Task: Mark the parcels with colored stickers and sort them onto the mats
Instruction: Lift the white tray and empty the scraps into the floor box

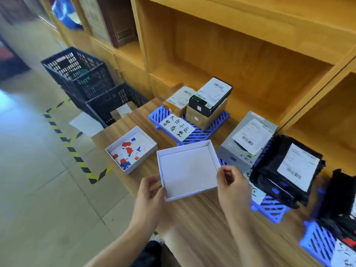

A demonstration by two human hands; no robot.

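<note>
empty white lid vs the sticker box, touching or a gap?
Apart. The head view shows bare wooden tabletop between the empty white lid and the sticker box.

A parcel sorting room: labelled parcels on blue mats, dark plastic crates at far left, hazard-striped floor tape, wooden shelving behind.

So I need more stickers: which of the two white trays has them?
The white tray at the table's left edge, holding red and blue stickers. The tray held by both hands is empty.
</note>
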